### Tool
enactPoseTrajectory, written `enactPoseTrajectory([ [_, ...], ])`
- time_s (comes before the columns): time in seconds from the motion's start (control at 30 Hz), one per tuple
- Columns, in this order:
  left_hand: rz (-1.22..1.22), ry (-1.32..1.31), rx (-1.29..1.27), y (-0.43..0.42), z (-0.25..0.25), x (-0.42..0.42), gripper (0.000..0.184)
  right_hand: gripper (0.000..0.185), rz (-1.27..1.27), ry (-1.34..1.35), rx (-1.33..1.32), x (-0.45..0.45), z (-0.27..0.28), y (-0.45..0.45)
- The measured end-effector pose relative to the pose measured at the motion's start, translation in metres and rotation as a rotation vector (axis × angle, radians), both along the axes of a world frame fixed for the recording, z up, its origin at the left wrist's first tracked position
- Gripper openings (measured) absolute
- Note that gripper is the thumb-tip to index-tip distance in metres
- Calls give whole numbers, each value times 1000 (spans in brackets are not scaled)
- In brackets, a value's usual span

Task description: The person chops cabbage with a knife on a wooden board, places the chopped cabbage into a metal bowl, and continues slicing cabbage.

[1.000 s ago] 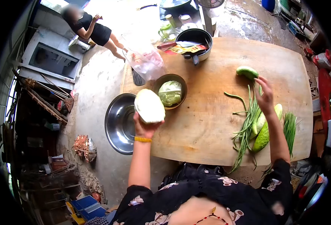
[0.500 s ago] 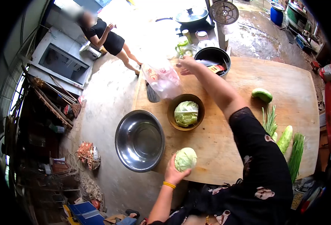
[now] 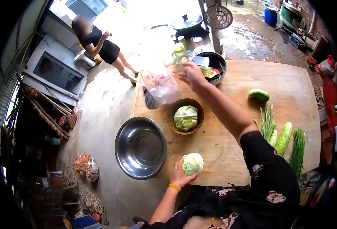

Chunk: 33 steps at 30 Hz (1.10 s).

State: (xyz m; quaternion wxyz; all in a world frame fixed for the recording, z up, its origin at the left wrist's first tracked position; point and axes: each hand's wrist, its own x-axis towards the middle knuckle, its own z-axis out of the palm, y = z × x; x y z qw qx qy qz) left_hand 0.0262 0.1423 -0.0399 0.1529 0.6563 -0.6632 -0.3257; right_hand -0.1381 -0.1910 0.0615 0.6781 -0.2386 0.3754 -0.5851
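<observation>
A pale green round cabbage point(image 3: 193, 164) rests in my left hand point(image 3: 181, 176), whose fingers curl round its left side, above the table's near edge. My right hand point(image 3: 193, 77) reaches across the table with fingers apart, seemingly holding nothing. It hovers at the left rim of a black pot point(image 3: 224, 67) that contains colourful packets point(image 3: 211, 72). Left of that hand lies a clear plastic bag with red print point(image 3: 161, 86). Between my hands stands a brown bowl point(image 3: 170, 124) with a second cabbage point(image 3: 186, 118) in it. A large steel basin point(image 3: 140, 149) sits to the left.
On the right of the wooden table point(image 3: 229, 152) lie a short green gourd point(image 3: 259, 94), cucumbers point(image 3: 283, 138) and green stalks point(image 3: 298, 150). A dark flat blade point(image 3: 150, 99) lies partly under the bag. Jars and a lidded pan point(image 3: 187, 22) stand beyond. Another person point(image 3: 103, 47) stands at the far left.
My right hand has shifted slightly right and back towards me, closer to the black pot. The left hand still grips the cabbage. The whole view has turned a little.
</observation>
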Motion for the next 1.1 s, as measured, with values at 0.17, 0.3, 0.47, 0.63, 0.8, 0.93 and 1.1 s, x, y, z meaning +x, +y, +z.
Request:
enactPoseTrajectory([
  [0.17, -211, 68, -132, -16, -21, 9, 89, 60, 189, 20, -336, -57, 1, 125],
  [0.3, -337, 21, -150, -24, -15, 15, 89, 85, 145, 124, -454, -99, -8, 205],
  [0.47, -565, -30, -240, -37, -29, 20, 91, 71, -17, 596, -102, -110, -10, 254],
  [0.63, -950, -134, -278, -52, -23, 19, 93, 26, -142, 405, -152, -101, -22, 318],
  [0.8, -1182, -212, -320, -67, -18, 14, 88, 21, -129, 327, 132, -98, -57, 356],
  [0.93, -1159, -213, -341, -72, -19, 10, 77, 29, -49, 21, 303, -91, -75, 374],
  [1.1, -1135, -308, -532, -72, -47, 18, 59, 32, 78, -125, 402, -97, -109, 386],
])
